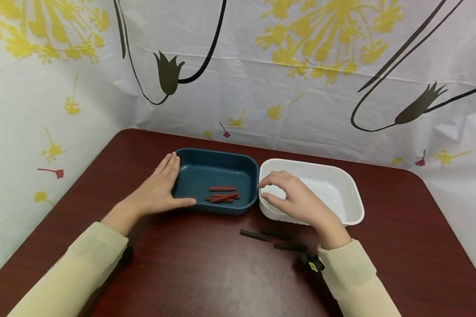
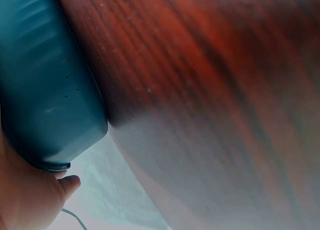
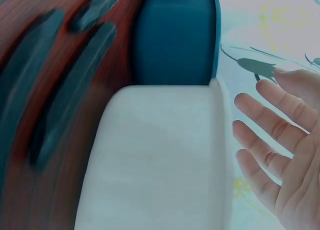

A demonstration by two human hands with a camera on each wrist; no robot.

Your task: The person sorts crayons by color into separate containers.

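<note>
The left hand (image 1: 158,189) is lying with its fingers (image 1: 169,165) straight and together, pressing flat against the left end of the teal tray (image 1: 206,169), the thumb stretching along the tray's near wall; it is gripping nothing. The right hand (image 1: 297,198) is hovering over the near left corner of the white tray (image 1: 341,176), its fingers (image 1: 271,178) loosely bent and spread, holding nothing that I can make out. Both forearms, in pale yellow sleeves, are reaching in from the near edge of the dark red counter (image 1: 206,273). The two trays are sitting side by side, touching. Several reddish-brown sticks (image 1: 223,196) are lying in the teal tray, their long axes running roughly left to right. Three black sticks (image 1: 269,237) are lying on the counter just in front of the white tray, also pointing mostly left to right.
</note>
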